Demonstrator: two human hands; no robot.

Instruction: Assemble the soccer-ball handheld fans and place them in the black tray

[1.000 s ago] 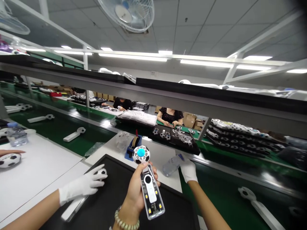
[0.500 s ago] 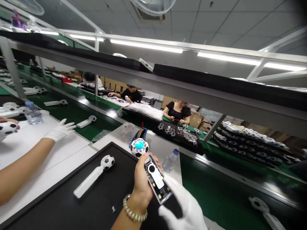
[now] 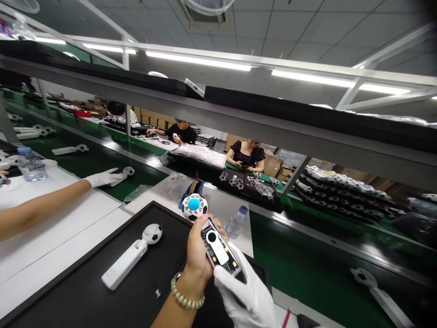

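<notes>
My bare left hand (image 3: 198,255), a beaded bracelet at its wrist, is wrapped round a football-headed device (image 3: 218,248) with a clear body showing a circuit board and small lit yellow lamps. The device's round football head (image 3: 194,207) has a blue centre and points away from me. My right hand (image 3: 244,287), in a white glove, grips the lower end of the body between thumb and fingers. To the left, a white football-headed device (image 3: 126,264) lies on the black tray (image 3: 78,282), and a small white piece (image 3: 157,294) lies near my left wrist.
A co-worker's gloved hand (image 3: 105,177) touches a device on the green conveyor (image 3: 136,182). Beyond the tray stand a blue tape dispenser (image 3: 199,187) and a water bottle (image 3: 237,222). Another device (image 3: 382,298) lies at right. A shelf (image 3: 239,111) crosses above; people sit opposite.
My right hand has closed on the lower end of the clear device. The co-worker's gloved hand has reached right to the device on the conveyor. The whole view has shifted slightly.
</notes>
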